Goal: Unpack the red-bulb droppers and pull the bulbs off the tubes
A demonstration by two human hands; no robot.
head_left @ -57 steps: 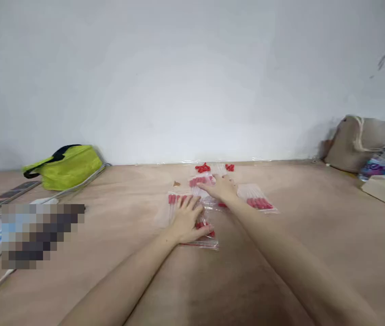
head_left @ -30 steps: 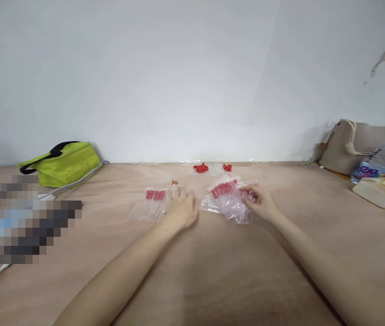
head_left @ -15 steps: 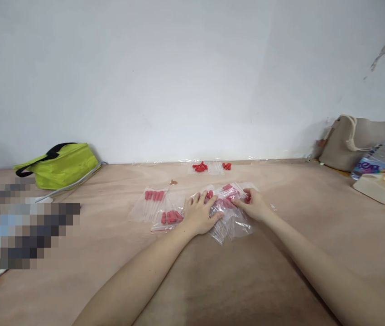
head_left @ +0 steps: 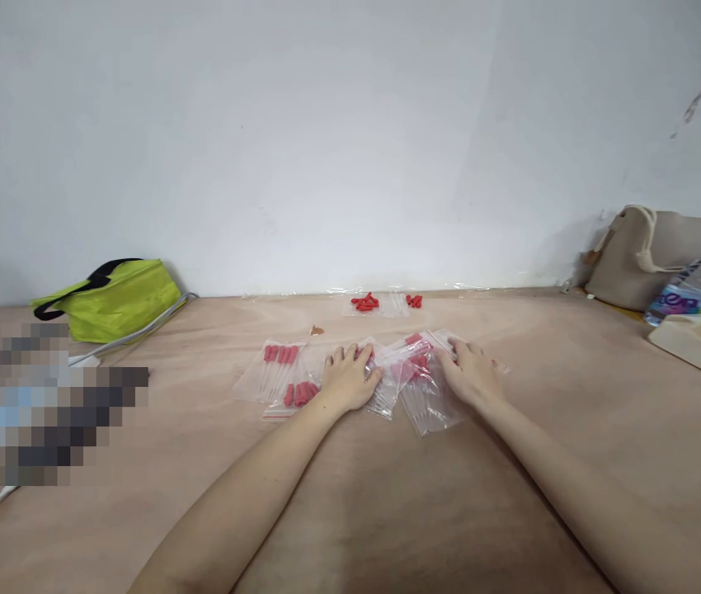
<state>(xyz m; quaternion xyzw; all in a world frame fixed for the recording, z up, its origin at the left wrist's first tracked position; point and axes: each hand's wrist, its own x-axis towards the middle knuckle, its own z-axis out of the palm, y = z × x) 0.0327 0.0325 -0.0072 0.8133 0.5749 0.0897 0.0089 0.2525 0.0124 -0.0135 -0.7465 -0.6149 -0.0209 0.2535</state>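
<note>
Plastic dropper bags (head_left: 430, 406) touch our left hand (head_left: 347, 381), fingers apart; we can't tell if our right hand (head_left: 472, 373) grips one.

Indoor light soft, fairly bright; we find the white wall (head_left: 338, 157) palest at centre, greying toward the corners. Dim brownish shadow on the wooden tabletop (head_left: 412, 511) between the forearms (head_left: 264, 478). Small glints on the clear zip-lock bags (head_left: 432, 409). Wide-angle stretch at the edges; coarse pixel mosaic (head_left: 72, 425) blots out part of the left side; fine detail soft
</note>
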